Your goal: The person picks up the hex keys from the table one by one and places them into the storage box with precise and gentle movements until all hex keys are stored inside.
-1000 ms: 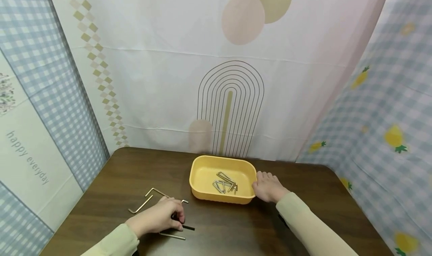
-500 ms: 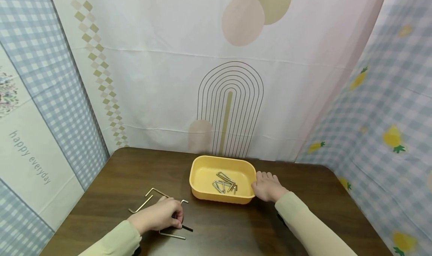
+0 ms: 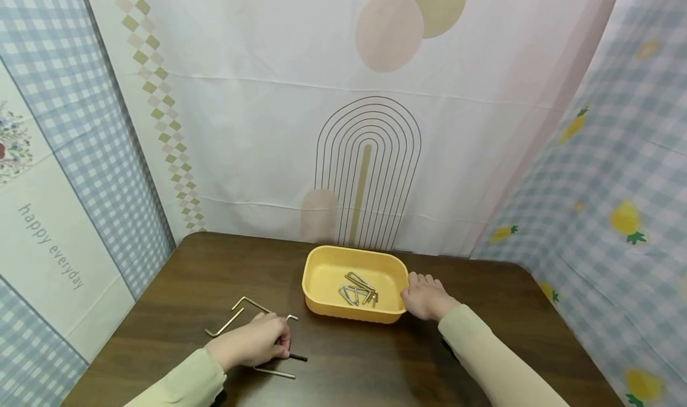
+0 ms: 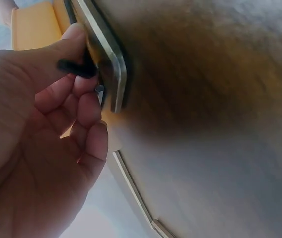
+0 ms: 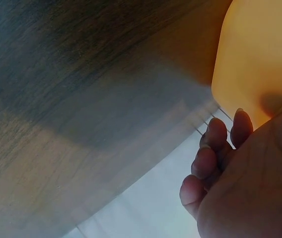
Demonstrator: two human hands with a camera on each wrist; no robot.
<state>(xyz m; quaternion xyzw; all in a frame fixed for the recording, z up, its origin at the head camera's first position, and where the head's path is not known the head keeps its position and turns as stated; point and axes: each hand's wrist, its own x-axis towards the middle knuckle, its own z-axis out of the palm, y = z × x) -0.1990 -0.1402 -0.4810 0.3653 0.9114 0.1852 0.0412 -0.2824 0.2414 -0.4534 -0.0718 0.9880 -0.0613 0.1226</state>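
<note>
My left hand (image 3: 257,339) pinches a black L-shaped hex key (image 3: 298,357) between thumb and fingers, just over the table. In the left wrist view, the short bent end of the black hex key (image 4: 76,68) sticks out by the thumb. Close beside it lies a silver hex key (image 3: 275,373). Two brass-coloured hex keys (image 3: 226,323) (image 3: 253,303) and the bent end of another silver key (image 3: 292,318) lie around that hand, partly hidden. At the yellow bin's (image 3: 347,313) right end rests my right hand (image 3: 426,296), its fingers relaxed against the outside; its thumb is hidden in the right wrist view.
Several hex keys (image 3: 358,290) lie in a loose pile inside the yellow bin. The dark wooden table (image 3: 365,359) ends at a white patterned curtain (image 3: 257,150) behind. Blue checked cloth (image 3: 596,228) hangs at the right, and more checked cloth hangs at the left.
The black hex key's outer end has swung slightly upward in the head view, with my left hand almost in place. My right hand and the bin stay put.
</note>
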